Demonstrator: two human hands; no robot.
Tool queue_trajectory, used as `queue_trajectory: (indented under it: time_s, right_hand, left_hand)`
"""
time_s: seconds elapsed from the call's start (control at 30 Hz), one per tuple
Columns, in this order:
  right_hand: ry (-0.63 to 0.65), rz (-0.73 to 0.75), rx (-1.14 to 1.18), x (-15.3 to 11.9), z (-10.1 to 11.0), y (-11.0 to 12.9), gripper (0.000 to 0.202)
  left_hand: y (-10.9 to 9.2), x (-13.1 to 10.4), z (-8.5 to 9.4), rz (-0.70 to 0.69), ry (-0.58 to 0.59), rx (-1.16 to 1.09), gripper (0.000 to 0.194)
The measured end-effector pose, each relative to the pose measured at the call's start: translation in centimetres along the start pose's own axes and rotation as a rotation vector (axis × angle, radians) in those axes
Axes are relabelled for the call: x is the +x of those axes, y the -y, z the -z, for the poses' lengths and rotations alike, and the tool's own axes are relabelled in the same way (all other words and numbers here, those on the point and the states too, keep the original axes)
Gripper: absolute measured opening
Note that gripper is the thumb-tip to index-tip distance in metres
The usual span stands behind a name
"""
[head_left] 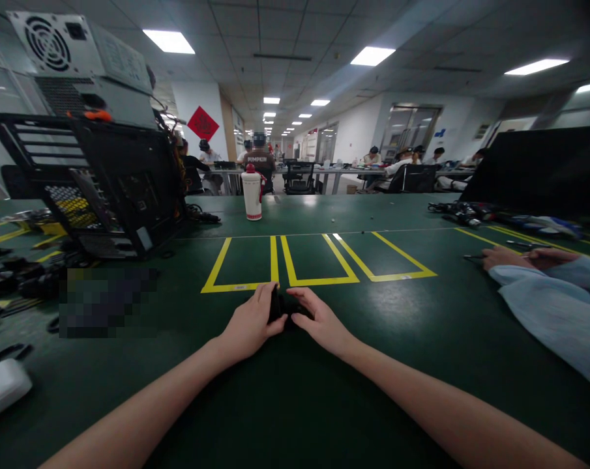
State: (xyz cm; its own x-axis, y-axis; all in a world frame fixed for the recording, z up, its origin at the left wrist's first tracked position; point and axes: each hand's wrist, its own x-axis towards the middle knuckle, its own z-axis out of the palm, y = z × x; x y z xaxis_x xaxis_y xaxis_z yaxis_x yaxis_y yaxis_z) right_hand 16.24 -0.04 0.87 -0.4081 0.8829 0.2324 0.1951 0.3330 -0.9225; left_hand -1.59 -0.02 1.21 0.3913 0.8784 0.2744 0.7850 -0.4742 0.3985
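Note:
Both of my hands are near the middle of the green table [295, 391], just in front of the yellow tape outlines [324, 283]. My left hand [253, 320] is wrapped round a small black object [276, 305], with its thumb toward the right. Close on the right, my right hand [319, 319] has its fingers curved round a dark part [291, 306] beside that object. Whether the two dark pieces are one thing I cannot tell.
A black computer case [128, 189] with power supplies [79, 52] on top stands at the left. A white bottle [252, 194] is behind the outlines. Another person's hands [507, 258] work at the right, near cables [465, 212] and a dark monitor [539, 169].

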Motion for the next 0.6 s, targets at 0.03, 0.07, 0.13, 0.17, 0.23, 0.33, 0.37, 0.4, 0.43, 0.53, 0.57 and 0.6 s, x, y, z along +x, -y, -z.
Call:
queue_trajectory:
  time_s: [0.03, 0.07, 0.13, 0.17, 0.23, 0.33, 0.37, 0.4, 0.43, 0.53, 0.57, 0.6]
  right_hand:
    - [-0.008, 0.004, -0.055, -0.1, -0.1, 0.1, 0.040]
    - [-0.013, 0.012, -0.120, -0.1, -0.1, 0.1, 0.041]
    - [-0.022, 0.027, -0.251, -0.3, -0.3, 0.2, 0.042]
    - [-0.024, 0.030, -0.310, -0.4, -0.4, 0.2, 0.044]
    - [-0.024, 0.026, -0.414, -0.5, -0.5, 0.2, 0.048]
    - [-0.025, 0.008, -0.523, -0.6, -0.6, 0.3, 0.045]
    - [-0.027, 0.000, -0.545, -0.6, -0.7, 0.3, 0.042]
    - [-0.029, -0.010, -0.560, -0.6, -0.7, 0.4, 0.040]
    - [-0.032, -0.022, -0.570, -0.6, -0.7, 0.5, 0.039]
    - [-0.047, -0.059, -0.616, -0.7, -0.7, 0.7, 0.040]
    - [-0.060, -0.069, -0.643, -0.9, -0.7, 0.8, 0.041]
    - [-0.073, -0.079, -0.672, -1.1, -0.7, 0.9, 0.042]
  left_hand:
    - [0.2, 0.2, 0.0, 0.029, 0.017, -0.006, 0.053]
    - [0.4, 0.3, 0.1, 0.059, 0.037, -0.016, 0.052]
    - [0.7, 0.5, 0.0, 0.109, 0.065, -0.038, 0.051]
    - [0.7, 0.6, 0.0, 0.126, 0.066, -0.047, 0.051]
    - [0.7, 0.6, 0.0, 0.147, 0.053, -0.058, 0.050]
    - [0.5, 0.4, 0.0, 0.164, 0.037, -0.071, 0.052]
    - [0.4, 0.4, 0.0, 0.169, 0.038, -0.078, 0.054]
    - [0.3, 0.4, 0.0, 0.173, 0.040, -0.085, 0.056]
    - [0.3, 0.4, 0.0, 0.178, 0.040, -0.091, 0.058]
    - [0.1, 0.2, 0.1, 0.193, 0.041, -0.101, 0.058]
    - [0.0, 0.0, 0.2, 0.193, 0.045, -0.104, 0.057]
    - [-0.2, -0.4, 0.4, 0.190, 0.050, -0.108, 0.056]
